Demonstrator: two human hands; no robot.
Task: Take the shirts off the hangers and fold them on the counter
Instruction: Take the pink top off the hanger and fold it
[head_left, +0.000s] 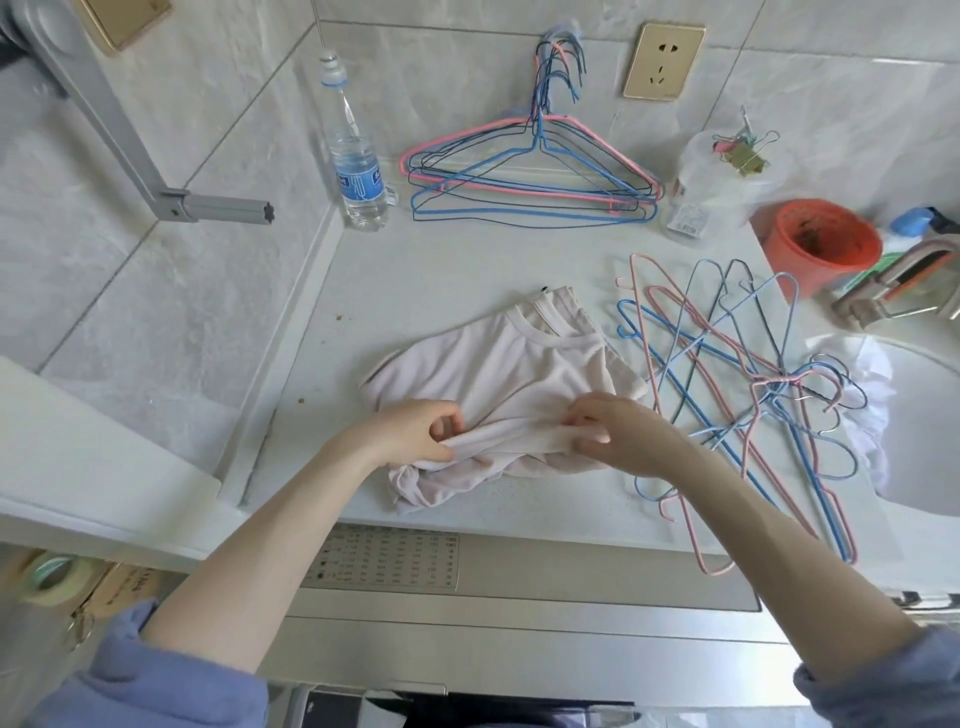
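Pale pink cotton is what you are working: the shirt (519, 364) lies off its hanger on the white counter (467, 270), collar at the far side, lower end bunched at the near edge just in front of you. You hold a raised fold of it that runs left to right. Your left hand (415, 431) pinches its left end between thumb and curled fingers, and your right hand (618, 436) grips the right end, though blur there makes the exact finger hold hard to read. Neither hand is nearer; they sit level, one at each end. The rest of the shirt lies beyond your fingers, so the fold probably needs carrying away from you, toward the collar.

Bare wire hangers (774, 384) are tangled just to the right of the shirt. At the far right, the sink (924, 415) holds a crumpled white cloth (872, 374). Behind it an orange bucket (815, 260) shows only dark residue inside. The clear tub (727, 171) by the wall holds binder clips (743, 150).
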